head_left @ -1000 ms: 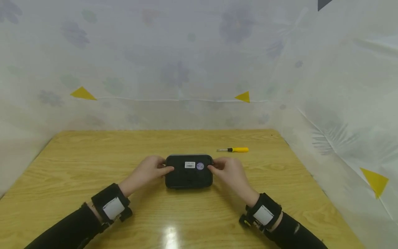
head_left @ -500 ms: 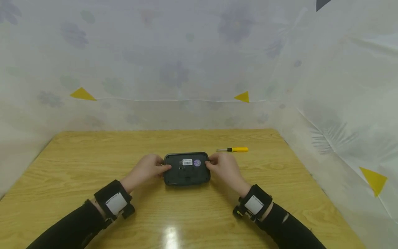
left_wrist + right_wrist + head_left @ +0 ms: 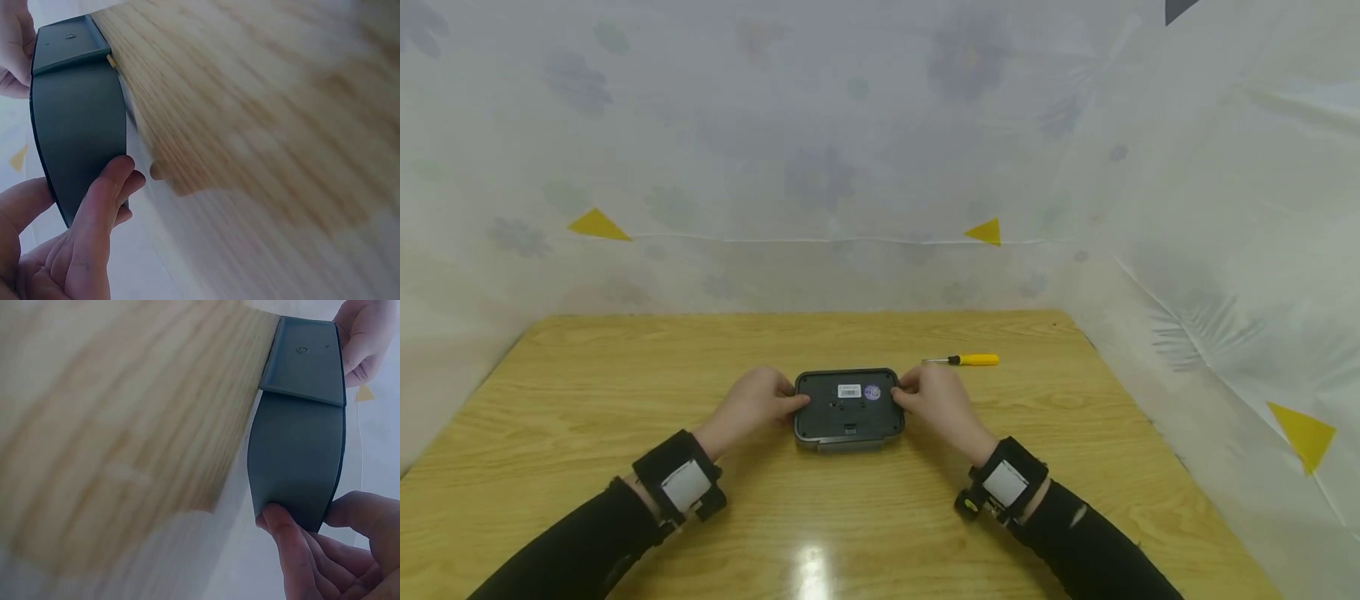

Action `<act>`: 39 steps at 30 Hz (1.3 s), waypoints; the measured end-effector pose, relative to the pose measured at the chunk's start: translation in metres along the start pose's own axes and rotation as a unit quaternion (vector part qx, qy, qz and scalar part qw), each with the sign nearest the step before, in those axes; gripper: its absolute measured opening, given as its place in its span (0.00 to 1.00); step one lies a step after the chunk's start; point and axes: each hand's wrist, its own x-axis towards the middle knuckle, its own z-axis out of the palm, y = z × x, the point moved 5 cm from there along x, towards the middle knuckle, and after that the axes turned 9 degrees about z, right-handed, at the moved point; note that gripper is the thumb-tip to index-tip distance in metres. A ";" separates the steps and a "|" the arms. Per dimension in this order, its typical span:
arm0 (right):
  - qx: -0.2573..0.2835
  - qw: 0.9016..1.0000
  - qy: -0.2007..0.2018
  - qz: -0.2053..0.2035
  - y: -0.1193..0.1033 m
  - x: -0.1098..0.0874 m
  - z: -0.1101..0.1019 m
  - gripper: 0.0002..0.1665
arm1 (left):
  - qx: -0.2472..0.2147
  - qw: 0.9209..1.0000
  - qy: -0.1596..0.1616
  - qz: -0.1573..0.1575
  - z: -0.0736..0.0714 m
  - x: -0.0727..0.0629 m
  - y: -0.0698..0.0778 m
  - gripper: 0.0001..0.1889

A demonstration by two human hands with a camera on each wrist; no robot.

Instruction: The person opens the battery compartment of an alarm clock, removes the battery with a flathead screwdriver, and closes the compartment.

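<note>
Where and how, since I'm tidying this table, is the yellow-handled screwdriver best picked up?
Probably by its yellow handle, from above: the screwdriver lies flat on the table, and the handle is thicker than the shaft and farther from the right hand.

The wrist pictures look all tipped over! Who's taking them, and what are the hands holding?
There's no robot here, just a person using bare hands. One camera is on the person's head, looking forward and down. The other two are worn on the wrists, so those pictures look close and tilted.

The left hand and right hand pinch opposite ends of a flat black box with rounded corners. It has a white rectangular barcode label and a round purple sticker. I can't tell what the box is for.

Farther back, on the yellowish wood-grain table, lies a yellow-handled screwdriver with a metal shaft.
</note>
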 end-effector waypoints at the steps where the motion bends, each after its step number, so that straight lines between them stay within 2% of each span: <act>1: -0.002 1.000 -0.001 -0.001 0.000 0.001 0.000 0.09 | 0.004 1.000 0.001 -0.002 0.000 0.000 0.000 0.12; 19: -0.009 1.000 -0.012 -0.019 0.003 0.005 0.006 0.07 | 0.028 1.000 0.009 -0.008 0.003 0.005 -0.005 0.14; 39: -0.012 0.999 -0.032 0.023 0.009 0.011 0.007 0.08 | 0.041 0.999 0.008 -0.012 0.004 0.004 0.001 0.12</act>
